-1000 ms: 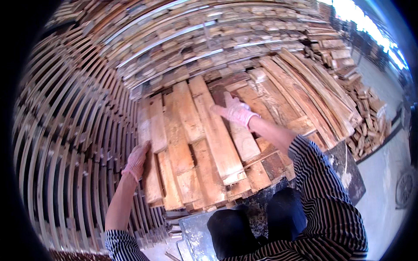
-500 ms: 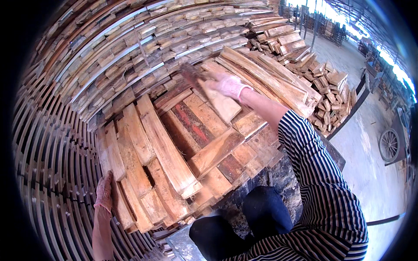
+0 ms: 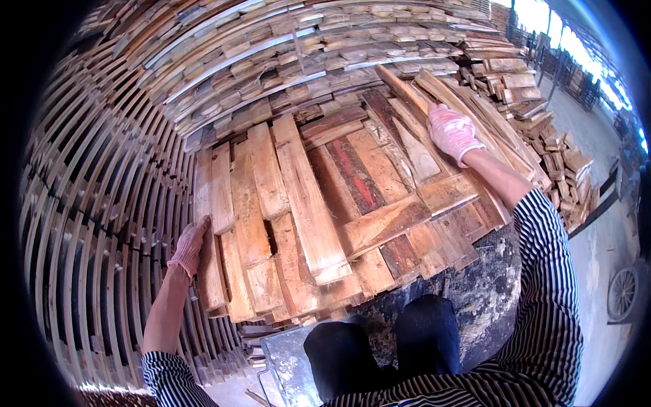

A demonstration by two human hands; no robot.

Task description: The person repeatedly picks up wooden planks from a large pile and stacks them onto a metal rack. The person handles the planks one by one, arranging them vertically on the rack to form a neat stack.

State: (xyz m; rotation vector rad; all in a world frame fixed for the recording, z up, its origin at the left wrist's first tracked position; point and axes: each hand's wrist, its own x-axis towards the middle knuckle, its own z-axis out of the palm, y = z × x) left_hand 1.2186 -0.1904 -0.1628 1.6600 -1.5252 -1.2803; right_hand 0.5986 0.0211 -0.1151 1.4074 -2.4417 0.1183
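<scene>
A wide stack of rough-sawn wooden planks (image 3: 308, 203) lies in front of me, with one reddish-streaked board (image 3: 352, 176) in a sunken part. My right hand (image 3: 453, 130), in a pinkish glove, is closed on a narrow plank (image 3: 401, 87) at the stack's right side, its far end raised. Beside that plank lies a dark board (image 3: 383, 112), with a pale short piece (image 3: 419, 157) near it. At the stack's left edge my left hand (image 3: 193, 243), also gloved, rests against the side of an outer plank (image 3: 213, 271), fingers stretched along it; their tips are partly hidden.
Layered lumber (image 3: 271, 74) rises behind the stack, and slatted rows of thin boards (image 3: 102, 264) fill the left. Longer planks (image 3: 498, 129) and a heap of short offcuts (image 3: 563, 163) lie to the right. A spoked wheel (image 3: 622, 293) stands at the far right.
My right hand has left the dark board on the stack and moved right to the narrow plank. The view has shifted left; my left hand stays at the stack's left edge.
</scene>
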